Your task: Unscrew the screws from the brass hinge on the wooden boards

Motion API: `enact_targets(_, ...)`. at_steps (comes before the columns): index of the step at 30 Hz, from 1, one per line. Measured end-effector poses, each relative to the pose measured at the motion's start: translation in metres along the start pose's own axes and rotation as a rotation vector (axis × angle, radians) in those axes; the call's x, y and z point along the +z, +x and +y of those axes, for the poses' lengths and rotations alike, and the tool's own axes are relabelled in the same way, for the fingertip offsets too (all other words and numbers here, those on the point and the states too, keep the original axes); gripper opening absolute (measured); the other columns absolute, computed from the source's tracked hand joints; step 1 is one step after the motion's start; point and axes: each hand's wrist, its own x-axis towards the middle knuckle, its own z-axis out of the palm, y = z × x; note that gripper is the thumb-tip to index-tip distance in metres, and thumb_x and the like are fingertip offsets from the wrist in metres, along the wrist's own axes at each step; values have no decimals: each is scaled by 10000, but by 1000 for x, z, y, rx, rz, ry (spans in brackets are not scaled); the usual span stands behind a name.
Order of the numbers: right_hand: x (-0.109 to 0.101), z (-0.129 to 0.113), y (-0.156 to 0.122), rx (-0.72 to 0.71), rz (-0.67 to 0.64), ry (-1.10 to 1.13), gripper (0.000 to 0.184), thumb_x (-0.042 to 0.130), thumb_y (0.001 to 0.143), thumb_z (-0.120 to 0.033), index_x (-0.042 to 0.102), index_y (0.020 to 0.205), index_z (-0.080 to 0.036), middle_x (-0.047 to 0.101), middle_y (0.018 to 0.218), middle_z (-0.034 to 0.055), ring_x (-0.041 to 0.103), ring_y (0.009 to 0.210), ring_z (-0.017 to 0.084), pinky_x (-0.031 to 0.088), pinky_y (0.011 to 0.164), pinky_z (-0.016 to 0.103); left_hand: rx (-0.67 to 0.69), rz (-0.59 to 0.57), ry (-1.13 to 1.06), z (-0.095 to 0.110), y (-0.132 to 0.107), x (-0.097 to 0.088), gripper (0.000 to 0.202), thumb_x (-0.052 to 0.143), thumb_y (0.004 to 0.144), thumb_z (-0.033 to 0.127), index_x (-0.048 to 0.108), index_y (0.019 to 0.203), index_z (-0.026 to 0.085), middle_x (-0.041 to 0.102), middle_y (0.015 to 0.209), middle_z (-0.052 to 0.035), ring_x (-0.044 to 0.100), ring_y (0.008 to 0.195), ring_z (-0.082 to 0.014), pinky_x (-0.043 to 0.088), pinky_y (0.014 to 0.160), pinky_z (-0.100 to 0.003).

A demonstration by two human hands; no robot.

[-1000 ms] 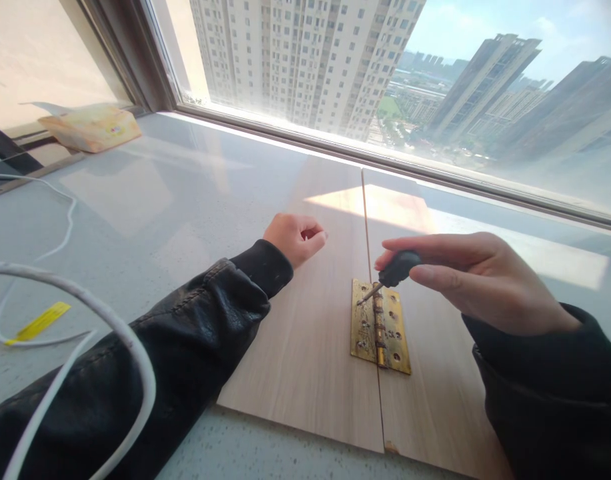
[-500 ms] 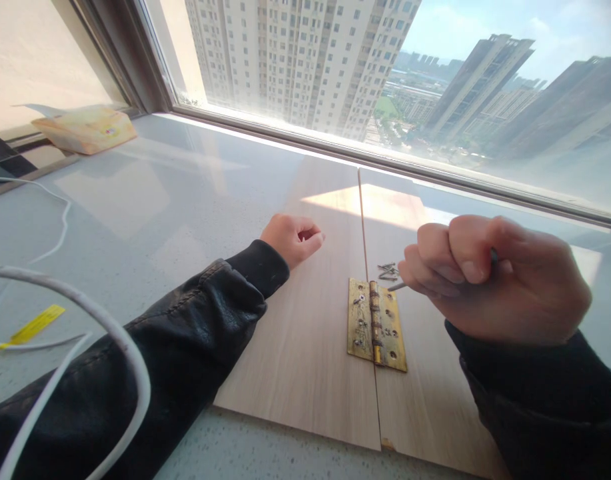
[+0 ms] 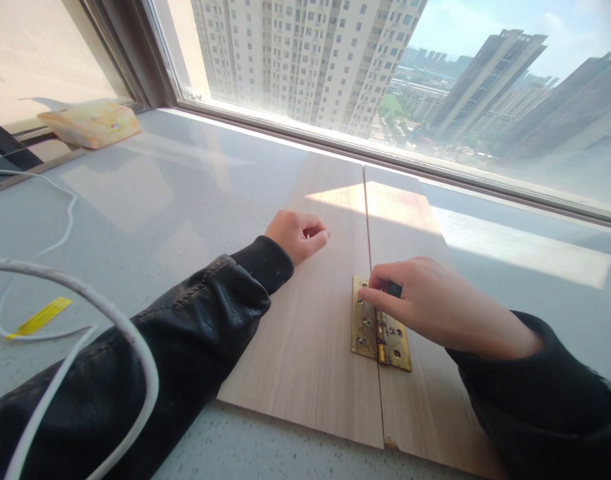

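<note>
Two light wooden boards [image 3: 305, 333] lie side by side on the sill, joined by a brass hinge [image 3: 375, 330] with several screw holes. My right hand [image 3: 425, 303] rests over the hinge's upper part, fingers pinched around a small dark-handled screwdriver [image 3: 394, 289] that is mostly hidden by the fingers. My left hand [image 3: 298, 235] lies in a loose fist on the left board, holding nothing that I can see. Both arms wear black sleeves.
A white cable [image 3: 85, 313] with a yellow tag [image 3: 38, 317] loops over the grey sill [image 3: 150, 200] at the left. A yellowish packet [image 3: 92, 123] sits at the far left corner by the window frame [image 3: 295, 137]. Tall buildings show outside.
My right hand has dropped from a raised fist onto the hinge. The small heap of screws seen above the hinge half a second ago is now hidden under it. My left hand has stayed put.
</note>
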Motion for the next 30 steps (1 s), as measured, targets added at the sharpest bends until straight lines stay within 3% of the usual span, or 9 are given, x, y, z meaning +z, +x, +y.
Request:
enact_targets(11,2,0,-2,-82,1,21,148,470,806,-241,591,724,-214,594,673,11,509,610,142,366,606,285,-11,-4,-26,0,0,0,199,584,751,262,706,675,124,569,529,10,424,497,-78,326,509,-222)
enact_targets(19,4,6,2,-204,6,85,161,490,770,-179,639,787,-235,629,775,9,533,673,142,369,635,278,7,6,-27,-2,1,1,197,589,743,250,712,677,110,532,498,24,390,473,-61,313,497,-209)
enact_targets(22,2,6,0,-208,-1,111,149,509,770,-204,643,815,-250,630,767,-4,531,670,141,366,628,275,6,6,-24,-1,0,0,196,591,744,248,713,675,111,526,494,26,386,469,-59,308,491,-206)
enact_targets(25,2,4,0,-120,44,98,163,528,813,-365,640,845,-251,616,695,-4,517,621,146,347,588,281,6,10,-19,-1,0,0,192,591,741,241,715,672,111,528,493,25,388,469,-59,309,492,-206)
enact_targets(28,4,2,2,-36,74,12,363,464,847,-535,597,706,-228,570,599,8,479,563,148,309,555,292,4,11,-12,-1,0,0,186,594,738,238,717,674,113,537,497,22,400,473,-62,315,495,-208)
enact_targets(30,7,2,3,-35,53,-44,406,424,874,-510,530,617,-214,536,565,9,442,532,137,288,544,291,2,12,-16,-1,0,0,188,595,739,242,718,680,113,546,502,19,409,477,-64,320,497,-210)
